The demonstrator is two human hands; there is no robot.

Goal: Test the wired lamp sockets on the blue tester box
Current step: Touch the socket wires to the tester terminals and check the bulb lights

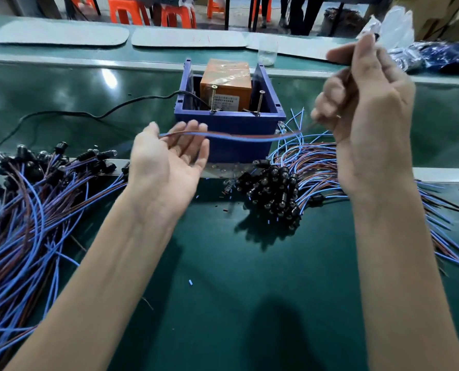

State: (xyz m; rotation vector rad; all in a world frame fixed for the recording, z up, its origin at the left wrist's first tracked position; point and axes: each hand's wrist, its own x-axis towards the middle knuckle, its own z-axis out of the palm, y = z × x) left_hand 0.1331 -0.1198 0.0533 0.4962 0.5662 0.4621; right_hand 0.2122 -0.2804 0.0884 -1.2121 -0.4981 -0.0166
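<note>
**Wire pair stretched between two hands**

The left hand lay palm up, its fingers loosely straight, with a blue-and-brown wire pair resting across them. The raised right hand had its fingers curled round the pair's other end. Just beyond the left fingers stood the blue tester box on the worktop. A heap of wired sockets lay below the right fingers.
</note>
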